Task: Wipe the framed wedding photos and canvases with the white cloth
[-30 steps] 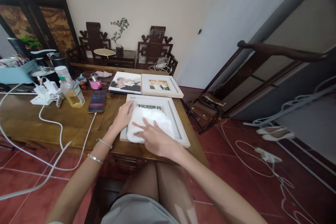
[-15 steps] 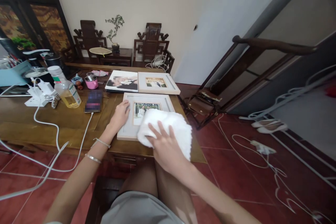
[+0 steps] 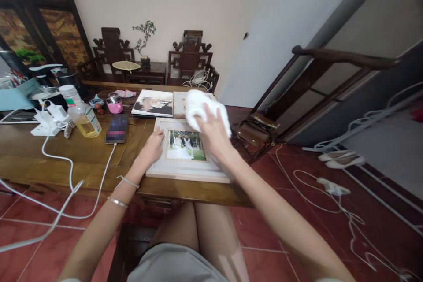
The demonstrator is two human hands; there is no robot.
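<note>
A light wooden picture frame (image 3: 188, 174) with a wedding photo in it lies flat at the table's front edge. My left hand (image 3: 153, 144) grips its left side, fingers curled over the border. A white cloth (image 3: 206, 108) is under my right hand (image 3: 213, 130), whose fingers press into it at the frame's far right corner. The cloth and hand hide that corner and part of a second picture frame (image 3: 179, 105) behind. Left of the second frame lies a photo album (image 3: 153, 102), its cover partly pixelated.
On the wooden table (image 3: 132, 176) stand a bottle of yellowish liquid (image 3: 84, 119), a pink cup (image 3: 114, 105) and a white power strip (image 3: 49, 125). A phone (image 3: 116, 129) lies charging by its cable. A dark wooden chair (image 3: 317, 79) with a brown bag (image 3: 254, 134) is at the right.
My right hand has moved the cloth away from me, from the frame's near right corner to its far right corner, uncovering the photo. My left hand stays on the frame's left side.
</note>
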